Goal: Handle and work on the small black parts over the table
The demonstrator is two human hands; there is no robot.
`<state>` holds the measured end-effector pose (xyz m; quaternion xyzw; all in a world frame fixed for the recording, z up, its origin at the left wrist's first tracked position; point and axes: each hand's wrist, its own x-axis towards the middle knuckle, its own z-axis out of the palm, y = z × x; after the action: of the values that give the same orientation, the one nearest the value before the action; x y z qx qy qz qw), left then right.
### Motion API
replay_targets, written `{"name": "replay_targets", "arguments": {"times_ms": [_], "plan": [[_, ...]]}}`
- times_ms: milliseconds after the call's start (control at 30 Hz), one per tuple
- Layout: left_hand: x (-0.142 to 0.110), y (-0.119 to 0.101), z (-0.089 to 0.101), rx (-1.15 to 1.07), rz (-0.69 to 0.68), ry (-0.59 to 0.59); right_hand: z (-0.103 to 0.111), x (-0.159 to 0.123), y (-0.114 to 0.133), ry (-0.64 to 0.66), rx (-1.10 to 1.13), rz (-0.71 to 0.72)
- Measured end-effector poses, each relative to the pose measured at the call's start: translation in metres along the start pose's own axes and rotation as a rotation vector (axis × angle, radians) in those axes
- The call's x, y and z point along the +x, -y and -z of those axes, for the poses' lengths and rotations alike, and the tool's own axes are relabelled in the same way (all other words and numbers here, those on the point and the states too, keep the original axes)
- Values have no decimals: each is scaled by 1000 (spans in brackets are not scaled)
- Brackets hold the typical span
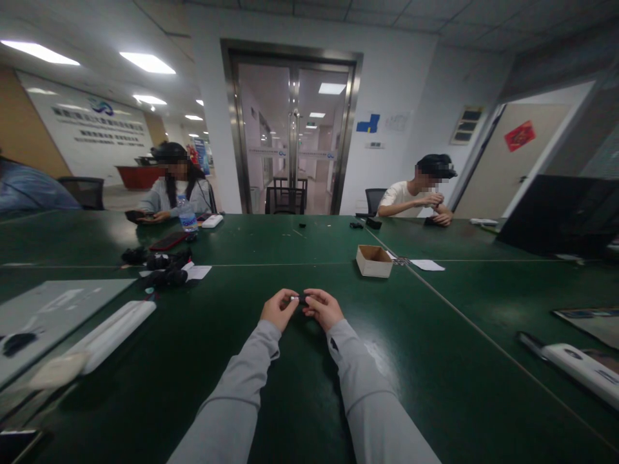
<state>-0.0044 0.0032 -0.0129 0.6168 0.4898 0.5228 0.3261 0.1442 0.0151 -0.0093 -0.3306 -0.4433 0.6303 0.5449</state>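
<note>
Both hands meet over the green table (290, 412), fingertips close together. My left hand (280, 310) is closed in a pinch at the white end of a small black object (302, 299). My right hand (325, 309) grips the dark end between thumb and fingers. The object is short and slim, too small to tell its kind, and fingers hide part of it. Whether it is one piece or two joined, I cannot tell. Beyond my right hand stands an open cardboard box (374, 267).
Left of me lie a white power strip (120, 332), a grey panel (58, 316) and black gear (167, 277). A water bottle (187, 216) stands farther back. Two people sit opposite, another at far left. To the right are a dark monitor (561, 216) and a white device (585, 370).
</note>
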Motion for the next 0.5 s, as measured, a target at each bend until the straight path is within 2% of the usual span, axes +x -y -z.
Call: {"name": "replay_targets", "arguments": {"times_ms": [200, 500], "plan": [[1, -3, 0, -28, 66, 1, -1, -2, 2, -7, 2, -8], [-2, -10, -3, 26, 139, -73, -1, -4, 0, 32, -32, 31]]}}
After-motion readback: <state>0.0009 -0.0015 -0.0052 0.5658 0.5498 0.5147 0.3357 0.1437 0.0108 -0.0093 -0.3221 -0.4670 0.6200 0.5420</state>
